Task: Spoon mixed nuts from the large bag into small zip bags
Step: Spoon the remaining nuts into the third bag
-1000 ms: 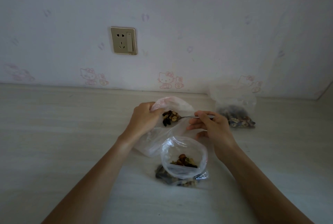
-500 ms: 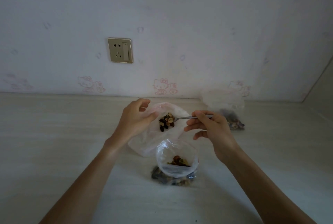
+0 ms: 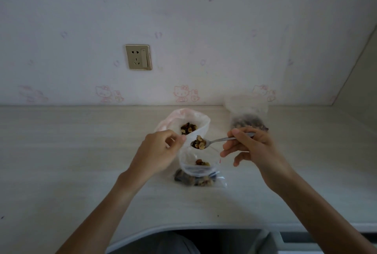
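Holding a small metal spoon (image 3: 212, 141) by its handle, your right hand (image 3: 252, 147) is pinching it between thumb and curled fingers, with the heaped bowl of mixed nuts (image 3: 199, 142) riding level just above the mouth of the small clear zip bag (image 3: 199, 165) that is standing open on the pale wood-grain tabletop (image 3: 71, 151). You are keeping the spoon flat, presumably so that nothing is rolling off before it is over the opening. Your left hand (image 3: 158, 152) is pinching thin plastic between thumb and fingertips at the spot where the large crumpled translucent bag (image 3: 183, 123) and the small bag's rim are meeting; which film you are gripping I cannot tell, but the grip is likely keeping a mouth propped wide for the spoon. The large bag is lying just behind the small one, its opening facing you and more nuts showing inside, so the trip from source to target is staying short. The small bag is already holding a few nuts and is resting on what looks like a flat filled zip bag (image 3: 201, 179) beneath it. Another clear bag with nuts (image 3: 247, 120) is standing near the wall, behind your right hand. The next move, as I am judging it, is tilting the spoon to tip the load into the small bag, watching that the floppy rim is not folding in.
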A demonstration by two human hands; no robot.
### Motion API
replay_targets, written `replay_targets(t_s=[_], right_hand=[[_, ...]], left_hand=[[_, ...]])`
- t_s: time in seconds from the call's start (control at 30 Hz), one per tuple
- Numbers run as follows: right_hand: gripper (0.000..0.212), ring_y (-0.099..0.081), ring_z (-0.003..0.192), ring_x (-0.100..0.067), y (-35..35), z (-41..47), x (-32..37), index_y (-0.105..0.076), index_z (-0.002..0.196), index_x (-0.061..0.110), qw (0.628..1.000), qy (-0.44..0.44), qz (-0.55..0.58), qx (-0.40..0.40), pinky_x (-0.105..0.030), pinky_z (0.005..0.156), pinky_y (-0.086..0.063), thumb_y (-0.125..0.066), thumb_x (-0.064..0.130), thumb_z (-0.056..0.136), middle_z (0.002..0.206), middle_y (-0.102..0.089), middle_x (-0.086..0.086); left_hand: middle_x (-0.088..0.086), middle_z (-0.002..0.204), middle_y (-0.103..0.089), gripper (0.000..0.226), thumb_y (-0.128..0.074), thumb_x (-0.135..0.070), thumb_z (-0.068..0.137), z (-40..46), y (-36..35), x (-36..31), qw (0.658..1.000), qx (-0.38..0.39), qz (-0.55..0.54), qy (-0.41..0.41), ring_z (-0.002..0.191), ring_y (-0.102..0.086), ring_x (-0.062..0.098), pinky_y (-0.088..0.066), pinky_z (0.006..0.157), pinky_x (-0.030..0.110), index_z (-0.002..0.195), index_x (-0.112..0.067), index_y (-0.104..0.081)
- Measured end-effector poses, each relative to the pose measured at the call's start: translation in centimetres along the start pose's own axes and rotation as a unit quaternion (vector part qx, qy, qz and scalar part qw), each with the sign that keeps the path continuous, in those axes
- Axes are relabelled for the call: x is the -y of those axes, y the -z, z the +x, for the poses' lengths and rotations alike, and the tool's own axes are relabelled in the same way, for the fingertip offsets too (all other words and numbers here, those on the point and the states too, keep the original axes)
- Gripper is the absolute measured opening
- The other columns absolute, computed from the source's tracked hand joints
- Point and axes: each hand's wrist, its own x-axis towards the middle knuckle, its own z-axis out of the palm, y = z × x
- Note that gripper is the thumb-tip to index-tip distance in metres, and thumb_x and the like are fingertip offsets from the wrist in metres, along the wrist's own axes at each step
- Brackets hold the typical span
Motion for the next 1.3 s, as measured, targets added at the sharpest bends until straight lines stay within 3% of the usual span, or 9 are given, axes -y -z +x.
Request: replay_targets(t_s=[0.2,0.33,0.5,0.6,0.77,1.07,1.13,1.23,1.3], right_hand=[[0.019,-0.075,0.078,-0.027,-0.4,-1.8,-0.2,-0.070,0.100,0.006,0.985,0.057,-0.153,0.052,-0.035,0.056,-0.057,-0.055,0.017,0.104,0.082,-0.077,-0.012],[0.021,-0.069,0.074,-0.006,-0.8,-2.6,0.1,-0.075,0.103,0.023,0.922,0.170,-0.328,0.115,-0.016,0.062,-0.053,-0.058,0.033,0.101,0.087,-0.076,0.012],[0.021,-0.068,0.085,-0.009,-0.5,-2.7,0.3,-0.076,0.105,0.022,0.853,0.289,-0.412,0.139,-0.027,0.072,-0.053,-0.058,0.031,0.102,0.094,-0.072,0.018],[0.025,-0.070,0.081,-0.008,-0.2,-2.3,0.2,-0.075,0.102,0.025,0.897,0.243,-0.352,0.114,-0.021,0.069,-0.055,-0.055,0.040,0.099,0.091,-0.074,0.016],[0.025,-0.072,0.079,-0.033,-0.1,-0.9,0.3,-0.073,0.098,0.005,0.982,0.136,-0.127,0.032,-0.041,0.061,-0.059,-0.056,0.024,0.101,0.081,-0.075,-0.014],[0.025,-0.074,0.076,-0.031,-0.6,3.6,-0.8,-0.069,0.100,0.001,0.998,0.048,-0.010,-0.047,-0.034,0.057,-0.058,-0.054,0.020,0.106,0.083,-0.074,-0.019],[0.023,-0.074,0.076,-0.027,-0.9,5.2,-1.1,-0.069,0.099,0.006,0.995,0.066,-0.052,-0.052,-0.033,0.056,-0.059,-0.054,0.022,0.106,0.081,-0.076,-0.014],[0.019,-0.074,0.078,-0.020,-1.5,7.7,-1.9,-0.066,0.101,0.012,0.979,0.103,-0.171,-0.030,-0.033,0.057,-0.059,-0.053,0.023,0.106,0.083,-0.076,-0.003],[0.018,-0.072,0.078,-0.017,-1.8,9.0,-2.5,-0.065,0.098,0.016,0.963,0.115,-0.242,-0.025,-0.034,0.058,-0.058,-0.051,0.024,0.107,0.080,-0.075,0.000]], left_hand=[[-0.020,0.080,-0.074,0.019,-0.063,-0.039,0.100,-1.5,-1.3,-0.5,0.998,0.024,-0.052,0.000,0.076,-0.067,-0.002,-0.052,0.071,0.020,0.092,-0.032,-0.079],[-0.018,0.080,-0.072,0.017,-0.064,-0.035,0.101,-2.4,-1.2,-1.1,0.991,-0.007,-0.133,-0.022,0.063,-0.065,0.004,-0.052,0.058,0.021,0.093,-0.028,-0.078],[-0.010,0.081,-0.071,0.020,-0.063,-0.037,0.101,-3.4,-1.2,-0.9,0.983,-0.023,-0.178,-0.022,0.065,-0.068,0.013,-0.058,0.053,0.033,0.094,-0.024,-0.077],[-0.011,0.083,-0.073,0.019,-0.063,-0.036,0.101,-3.2,-1.3,-0.5,0.988,-0.028,-0.149,-0.016,0.071,-0.069,0.011,-0.056,0.057,0.025,0.093,-0.026,-0.078],[-0.011,0.077,-0.073,0.018,-0.065,-0.038,0.100,-2.2,-1.2,-0.4,0.991,-0.028,-0.129,-0.001,0.060,-0.069,0.008,-0.055,0.064,0.024,0.086,-0.032,-0.075],[-0.018,0.081,-0.071,0.005,-0.076,-0.037,0.091,1.6,0.3,0.0,0.980,-0.175,-0.093,-0.010,0.075,-0.066,0.001,-0.048,0.068,0.013,0.091,-0.033,-0.073],[-0.015,0.100,-0.069,0.031,-0.079,-0.044,0.087,3.2,0.2,0.6,0.979,-0.200,-0.033,0.006,0.092,-0.065,0.004,-0.054,0.082,0.024,0.110,-0.026,-0.069],[0.000,0.132,-0.060,0.074,-0.078,-0.057,0.082,5.4,-0.1,1.5,0.991,-0.095,0.045,0.087,0.122,-0.057,0.021,-0.051,0.101,0.044,0.139,-0.017,-0.052],[0.003,0.140,-0.057,0.085,-0.078,-0.059,0.081,6.6,-0.6,2.2,0.990,-0.039,0.042,0.129,0.126,-0.057,0.025,-0.049,0.100,0.042,0.146,-0.016,-0.045]])
